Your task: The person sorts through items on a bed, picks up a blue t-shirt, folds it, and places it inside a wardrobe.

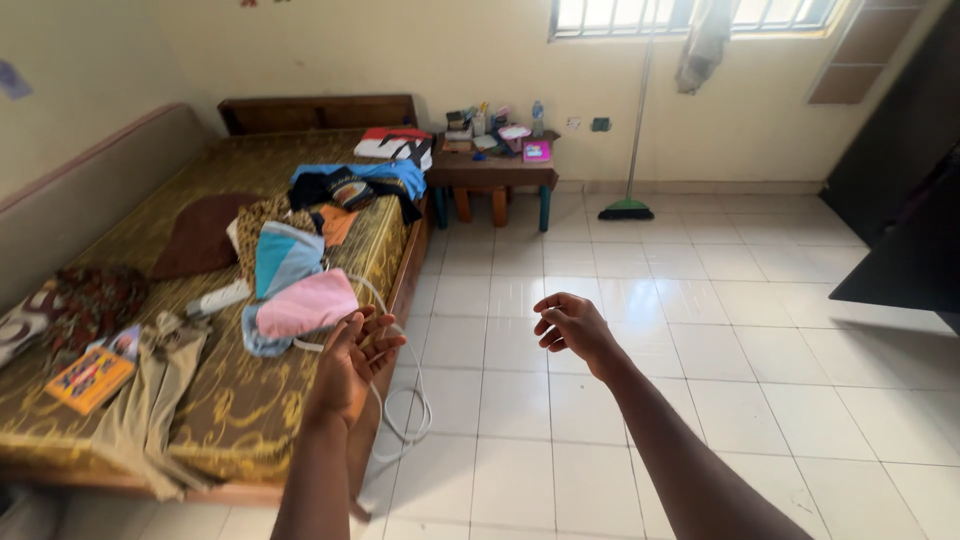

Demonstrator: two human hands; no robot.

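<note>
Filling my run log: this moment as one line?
left hand: open, empty, by pink cloth | right hand: loosely curled, empty | white cable: hanging off bed

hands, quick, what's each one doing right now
left hand: open, empty, near the white cable.
right hand: fingers loosely curled, holding nothing.
</note>
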